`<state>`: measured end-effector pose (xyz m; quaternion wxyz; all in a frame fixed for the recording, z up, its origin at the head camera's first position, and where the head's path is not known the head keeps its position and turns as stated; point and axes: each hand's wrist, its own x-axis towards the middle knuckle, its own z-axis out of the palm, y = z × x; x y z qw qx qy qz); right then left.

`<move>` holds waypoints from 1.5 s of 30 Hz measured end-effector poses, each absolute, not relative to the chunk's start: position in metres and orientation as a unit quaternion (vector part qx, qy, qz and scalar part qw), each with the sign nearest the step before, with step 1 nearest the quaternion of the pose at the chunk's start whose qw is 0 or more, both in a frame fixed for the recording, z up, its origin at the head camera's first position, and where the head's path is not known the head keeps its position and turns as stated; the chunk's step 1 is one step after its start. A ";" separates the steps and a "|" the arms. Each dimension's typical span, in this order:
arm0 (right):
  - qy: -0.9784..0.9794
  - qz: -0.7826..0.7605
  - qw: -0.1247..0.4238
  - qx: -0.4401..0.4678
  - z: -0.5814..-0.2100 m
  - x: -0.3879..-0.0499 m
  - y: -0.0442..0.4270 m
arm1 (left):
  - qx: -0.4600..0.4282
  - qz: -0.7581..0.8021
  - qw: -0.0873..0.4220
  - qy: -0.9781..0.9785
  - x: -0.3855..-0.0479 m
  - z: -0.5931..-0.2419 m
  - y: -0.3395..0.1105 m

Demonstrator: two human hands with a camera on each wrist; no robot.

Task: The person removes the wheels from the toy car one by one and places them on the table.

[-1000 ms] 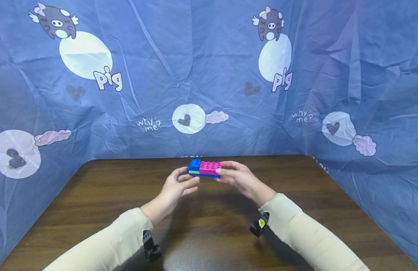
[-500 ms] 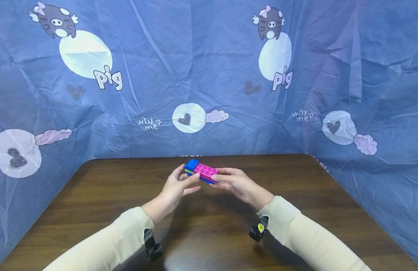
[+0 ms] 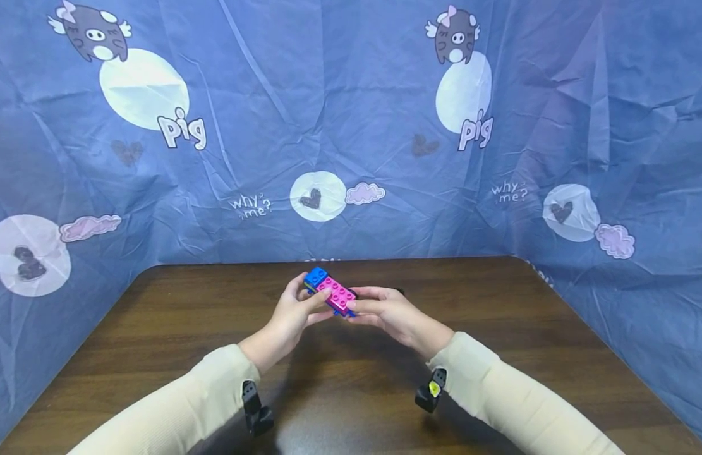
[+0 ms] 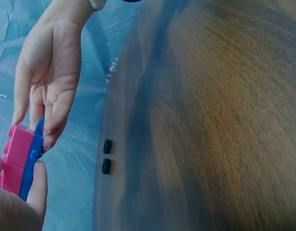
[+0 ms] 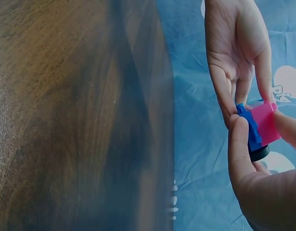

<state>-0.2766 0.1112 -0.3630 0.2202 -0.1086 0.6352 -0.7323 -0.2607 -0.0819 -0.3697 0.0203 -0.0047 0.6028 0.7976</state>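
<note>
A toy car of building blocks (image 3: pixel 338 296), held above the table, has pink bricks, a blue brick at its far left end and a blue base. My left hand (image 3: pixel 288 322) grips its left side, thumb over the pink bricks (image 4: pixel 19 149). My right hand (image 3: pixel 399 313) pinches the near right end between thumb and fingers. A black wheel (image 5: pixel 260 153) shows at the base in the right wrist view. Two loose black wheels (image 4: pixel 107 157) stand on the table in the left wrist view. Fingers hide part of the base.
The brown wooden table (image 3: pixel 351 392) reaches back to a blue printed cloth (image 3: pixel 362 126), which also hangs at both sides. A dark wrist camera (image 3: pixel 255 411) is strapped at the left sleeve, another camera (image 3: pixel 430 392) at the right.
Both hands have turned the toy car from nearly sideways to slanting, its right end coming nearer and lower. The left thumb has moved onto the pink bricks. A black wheel now shows behind the right hand.
</note>
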 end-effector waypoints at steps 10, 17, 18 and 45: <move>0.641 -0.726 0.225 -0.104 -0.364 -0.275 0.109 | -0.012 0.785 0.034 0.618 -0.260 -0.369 -0.084; 0.639 -0.729 0.212 -0.123 -0.365 -0.273 0.109 | 0.020 0.782 0.048 0.620 -0.261 -0.371 -0.086; 0.640 -0.729 0.210 -0.124 -0.365 -0.273 0.108 | 0.020 0.782 0.047 0.621 -0.261 -0.371 -0.086; 0.620 -0.723 0.249 -0.178 -0.359 -0.261 0.106 | 0.044 0.694 0.117 0.709 -0.256 -0.370 -0.091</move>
